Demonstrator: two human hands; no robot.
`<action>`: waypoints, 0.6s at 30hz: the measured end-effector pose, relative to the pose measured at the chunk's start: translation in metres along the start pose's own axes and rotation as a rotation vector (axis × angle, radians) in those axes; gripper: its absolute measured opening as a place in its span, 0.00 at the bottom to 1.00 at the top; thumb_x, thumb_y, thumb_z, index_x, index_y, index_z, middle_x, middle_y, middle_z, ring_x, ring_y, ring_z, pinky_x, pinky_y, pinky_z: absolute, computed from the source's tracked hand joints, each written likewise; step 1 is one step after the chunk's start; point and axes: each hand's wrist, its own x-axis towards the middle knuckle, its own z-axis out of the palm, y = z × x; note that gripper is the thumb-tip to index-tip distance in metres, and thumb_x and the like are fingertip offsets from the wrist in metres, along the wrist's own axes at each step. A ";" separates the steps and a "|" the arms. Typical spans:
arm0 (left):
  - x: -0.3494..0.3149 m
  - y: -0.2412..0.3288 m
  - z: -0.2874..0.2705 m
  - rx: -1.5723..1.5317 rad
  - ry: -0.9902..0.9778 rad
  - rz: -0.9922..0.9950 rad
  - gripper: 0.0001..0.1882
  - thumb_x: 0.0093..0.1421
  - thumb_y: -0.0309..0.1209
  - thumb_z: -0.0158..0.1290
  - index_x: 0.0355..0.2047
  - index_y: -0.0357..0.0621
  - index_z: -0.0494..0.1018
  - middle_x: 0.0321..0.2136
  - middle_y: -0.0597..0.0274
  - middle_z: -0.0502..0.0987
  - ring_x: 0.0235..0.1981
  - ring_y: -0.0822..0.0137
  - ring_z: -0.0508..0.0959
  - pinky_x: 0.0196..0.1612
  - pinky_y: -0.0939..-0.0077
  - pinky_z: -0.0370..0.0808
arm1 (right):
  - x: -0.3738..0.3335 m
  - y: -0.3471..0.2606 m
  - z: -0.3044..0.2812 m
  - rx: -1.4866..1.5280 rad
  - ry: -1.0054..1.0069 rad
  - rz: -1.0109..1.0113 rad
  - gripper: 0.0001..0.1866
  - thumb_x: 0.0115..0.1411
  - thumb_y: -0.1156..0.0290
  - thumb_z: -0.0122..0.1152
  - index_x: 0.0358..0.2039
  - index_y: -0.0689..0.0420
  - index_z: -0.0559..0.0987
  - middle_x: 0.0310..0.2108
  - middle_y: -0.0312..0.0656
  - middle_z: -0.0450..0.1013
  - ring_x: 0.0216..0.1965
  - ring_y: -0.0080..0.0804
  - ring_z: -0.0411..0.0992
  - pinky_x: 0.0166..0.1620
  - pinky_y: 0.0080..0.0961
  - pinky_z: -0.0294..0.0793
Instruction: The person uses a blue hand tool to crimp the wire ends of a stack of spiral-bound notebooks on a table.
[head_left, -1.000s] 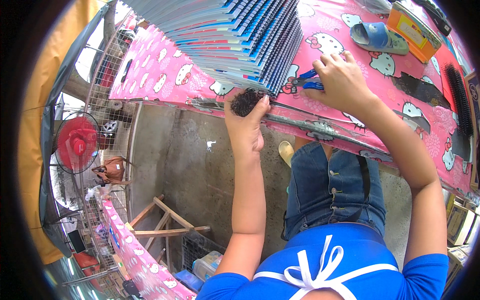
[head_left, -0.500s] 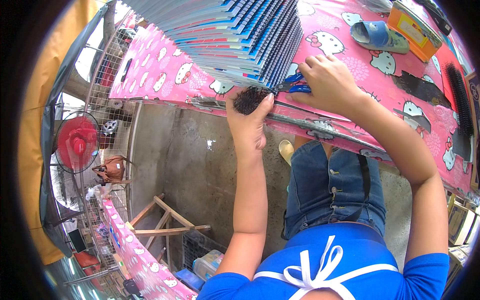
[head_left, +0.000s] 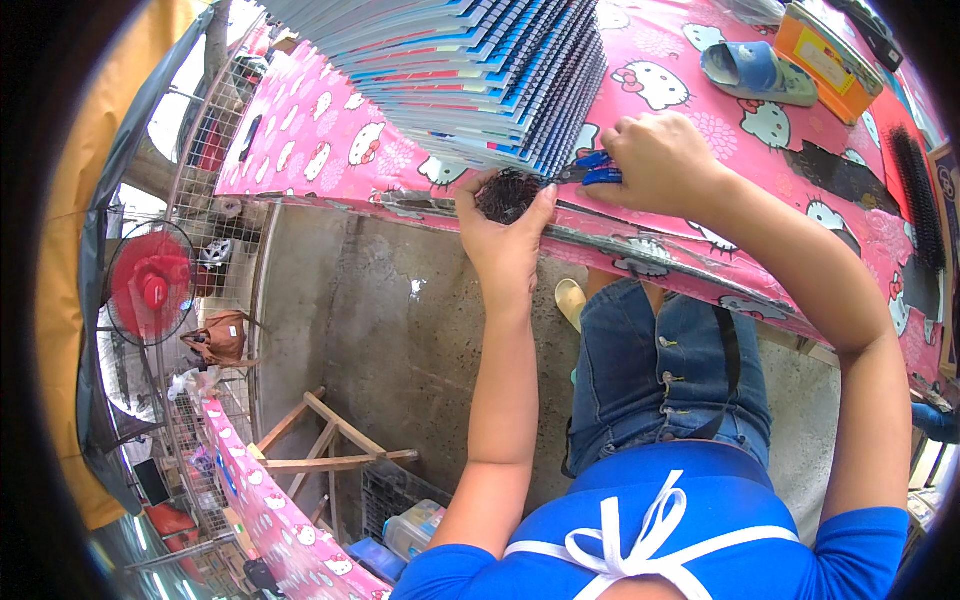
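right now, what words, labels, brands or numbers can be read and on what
Nothing reads clearly.
Orange box: small label print, too blurred to read.
Box at the right edge: pale mark, too small to make out.
Stacked spiral-bound books: no legible text on the edges.

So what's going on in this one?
A person works at the edge of a table with a pink cover. Their right hand grips a blue-handled tool, its tip by the near corner of a stack of spiral-bound books. Their left hand cups a dark, tangled clump just below.
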 end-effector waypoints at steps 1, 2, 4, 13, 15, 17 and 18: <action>0.001 -0.002 -0.002 -0.011 -0.007 0.010 0.30 0.44 0.21 0.67 0.46 0.35 0.64 0.38 0.55 0.74 0.37 0.68 0.75 0.41 0.76 0.75 | 0.005 -0.006 -0.016 0.058 -0.207 0.081 0.29 0.49 0.43 0.61 0.30 0.61 0.80 0.27 0.46 0.75 0.32 0.40 0.76 0.36 0.35 0.75; 0.001 -0.003 -0.003 -0.022 -0.015 0.019 0.29 0.45 0.22 0.67 0.46 0.34 0.64 0.37 0.55 0.73 0.37 0.69 0.75 0.40 0.77 0.74 | 0.007 -0.010 -0.026 0.114 -0.416 0.163 0.29 0.49 0.43 0.61 0.31 0.62 0.79 0.29 0.47 0.75 0.35 0.40 0.76 0.38 0.34 0.75; 0.002 -0.002 -0.009 -0.092 -0.004 -0.086 0.31 0.43 0.21 0.68 0.46 0.35 0.65 0.38 0.55 0.73 0.39 0.68 0.75 0.42 0.75 0.74 | 0.007 -0.011 -0.032 0.064 -0.451 0.170 0.30 0.50 0.41 0.59 0.31 0.61 0.79 0.29 0.46 0.74 0.35 0.40 0.75 0.40 0.34 0.73; -0.002 -0.006 -0.006 0.297 0.008 0.148 0.30 0.44 0.28 0.68 0.45 0.35 0.66 0.37 0.56 0.74 0.37 0.67 0.75 0.43 0.74 0.73 | 0.003 -0.004 -0.011 -0.022 -0.119 -0.012 0.31 0.51 0.40 0.58 0.27 0.62 0.79 0.23 0.45 0.74 0.27 0.43 0.76 0.33 0.36 0.75; 0.001 -0.006 -0.006 0.256 0.011 0.116 0.29 0.44 0.28 0.67 0.45 0.35 0.67 0.36 0.56 0.74 0.37 0.68 0.75 0.42 0.74 0.73 | 0.004 -0.007 -0.026 0.048 -0.349 0.079 0.31 0.51 0.39 0.58 0.29 0.61 0.78 0.23 0.45 0.74 0.28 0.43 0.75 0.34 0.35 0.75; 0.004 -0.012 -0.014 0.160 0.027 0.073 0.28 0.44 0.26 0.67 0.44 0.35 0.67 0.36 0.56 0.74 0.36 0.68 0.75 0.41 0.75 0.73 | 0.004 -0.009 -0.030 0.018 -0.396 0.092 0.32 0.50 0.39 0.58 0.30 0.61 0.78 0.24 0.45 0.73 0.28 0.43 0.75 0.33 0.35 0.74; 0.004 -0.012 -0.019 0.093 0.034 0.037 0.27 0.45 0.24 0.66 0.44 0.35 0.67 0.36 0.56 0.74 0.36 0.68 0.76 0.41 0.75 0.74 | 0.001 -0.007 -0.030 -0.003 -0.327 0.096 0.31 0.50 0.39 0.59 0.28 0.61 0.78 0.24 0.45 0.74 0.28 0.42 0.76 0.33 0.35 0.75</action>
